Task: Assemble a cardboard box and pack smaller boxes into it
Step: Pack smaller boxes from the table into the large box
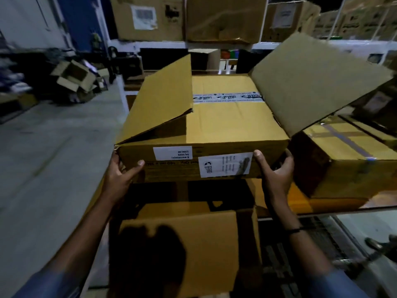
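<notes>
A large brown cardboard box (225, 125) fills the middle of the view, held up in front of me. A printed tape strip runs across its taped face. Two flaps stand out from it, one at the left (163, 97) and one at the right (311, 80). White labels are stuck on its near side. My left hand (120, 175) grips the near lower left corner. My right hand (275, 175) grips the near lower right corner. Below the held box lies another cardboard box (182, 250) with a flap folded over it.
A taped brown box (343, 158) sits on a shelf at the right. Stacked cartons (150, 18) fill the racks behind. Crumpled open cartons (73, 78) lie on the grey floor at the left. A metal grille (300, 244) is at the lower right.
</notes>
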A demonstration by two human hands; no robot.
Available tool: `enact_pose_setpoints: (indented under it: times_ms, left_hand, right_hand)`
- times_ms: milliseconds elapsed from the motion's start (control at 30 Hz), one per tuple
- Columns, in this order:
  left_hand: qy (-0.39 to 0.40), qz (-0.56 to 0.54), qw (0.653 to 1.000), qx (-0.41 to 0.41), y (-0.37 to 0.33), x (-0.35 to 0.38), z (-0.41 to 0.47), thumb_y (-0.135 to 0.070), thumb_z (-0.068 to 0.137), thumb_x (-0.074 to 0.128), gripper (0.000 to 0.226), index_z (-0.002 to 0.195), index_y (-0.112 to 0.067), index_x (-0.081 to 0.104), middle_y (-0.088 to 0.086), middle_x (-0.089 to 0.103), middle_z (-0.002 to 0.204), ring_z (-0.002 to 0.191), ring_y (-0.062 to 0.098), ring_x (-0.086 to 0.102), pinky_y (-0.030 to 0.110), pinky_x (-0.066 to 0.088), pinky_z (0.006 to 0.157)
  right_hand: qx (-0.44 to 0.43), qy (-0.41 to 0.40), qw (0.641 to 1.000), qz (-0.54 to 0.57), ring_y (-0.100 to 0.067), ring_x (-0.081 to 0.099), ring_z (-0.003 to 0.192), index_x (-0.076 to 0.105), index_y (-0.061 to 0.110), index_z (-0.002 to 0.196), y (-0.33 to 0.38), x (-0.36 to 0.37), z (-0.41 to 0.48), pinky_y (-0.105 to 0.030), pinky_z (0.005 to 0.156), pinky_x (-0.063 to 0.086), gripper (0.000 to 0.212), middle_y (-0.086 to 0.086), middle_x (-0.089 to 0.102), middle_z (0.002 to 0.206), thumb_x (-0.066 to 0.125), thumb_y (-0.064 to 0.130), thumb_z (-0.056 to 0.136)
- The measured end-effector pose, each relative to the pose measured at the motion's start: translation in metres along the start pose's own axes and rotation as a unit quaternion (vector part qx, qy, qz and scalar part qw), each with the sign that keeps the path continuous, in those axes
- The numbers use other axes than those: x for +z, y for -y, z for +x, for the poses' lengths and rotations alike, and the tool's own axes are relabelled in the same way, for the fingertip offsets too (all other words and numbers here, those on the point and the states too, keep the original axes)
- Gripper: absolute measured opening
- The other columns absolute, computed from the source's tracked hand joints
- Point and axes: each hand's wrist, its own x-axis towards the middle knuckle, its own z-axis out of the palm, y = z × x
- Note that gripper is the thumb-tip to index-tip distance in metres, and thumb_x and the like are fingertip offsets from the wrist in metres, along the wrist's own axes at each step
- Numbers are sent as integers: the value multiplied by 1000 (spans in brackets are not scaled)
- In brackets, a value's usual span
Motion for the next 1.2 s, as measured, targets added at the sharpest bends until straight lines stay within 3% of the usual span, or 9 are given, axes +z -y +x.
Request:
enact_pose_setpoints:
  times_ms: [67,233,333,467,600,767,867,967,1200]
  left_hand:
    - [-16,1,1000,-15,3,-27,-10,-21,92,78,63,147,-28,47,-3,62,141,125,17,63,46,52,104]
    - [-49,-3,998,-40,27,-66,-29,-22,89,79,69,149,-20,45,1,63,141,129,23,62,56,49,109]
    - [-48,8,996,-72,51,-75,-39,-3,96,70,60,149,-12,44,10,60,142,130,29,59,57,46,111]
    - [-18,48,995,-90,72,-81,-44,-8,95,73,57,145,-16,49,5,63,139,127,23,62,52,49,110]
    - [-9,62,993,-102,90,-83,-44,-20,93,75,64,150,-20,44,3,60,143,130,23,59,55,49,109]
    - [-25,103,989,-107,99,-85,-40,-20,96,72,35,123,-34,54,-3,68,124,118,19,66,49,53,104]
    - [-54,175,978,-100,95,-78,-38,-59,88,70,38,107,-29,56,-2,72,103,94,18,72,46,61,81]
    - [-97,269,953,-98,90,-66,-37,-70,82,65,59,105,-17,53,0,66,91,84,22,66,32,49,61]
    - [-75,393,912,-91,101,-58,-20,-74,73,75,90,138,-18,47,10,52,136,121,32,54,46,52,95]
  right_hand:
    - [6,13,1000,8,-13,59,127,48,32,143,-2,16,-19,-39,100,58,91,1,57,141,81,75,69]
    - [29,18,999,-1,-16,59,122,51,14,141,-6,41,-55,-2,80,46,83,-7,57,137,81,60,80]
    - [47,21,999,-16,-20,62,119,53,18,137,-20,43,-69,-16,84,53,84,-8,60,133,78,70,76]
    - [86,9,995,-50,-24,62,119,54,21,136,-39,35,-83,-43,97,56,90,-6,61,132,75,78,70]
    - [105,21,991,-74,-20,52,130,49,15,146,-45,32,-89,-35,102,44,72,-1,53,144,76,51,89]
    - [119,47,984,-125,-28,62,120,51,18,139,-48,31,-80,-44,97,54,79,-8,63,133,76,66,81]
    - [121,74,971,-191,-30,62,118,52,16,138,-51,27,-78,-46,97,55,80,-8,63,131,75,67,81]
    - [112,112,949,-273,-34,62,119,55,9,133,-57,24,-76,-42,95,54,77,-14,64,128,71,67,84]
    - [53,74,909,-406,-45,19,147,30,3,153,-46,54,-103,-56,116,31,86,-22,19,159,74,43,91]
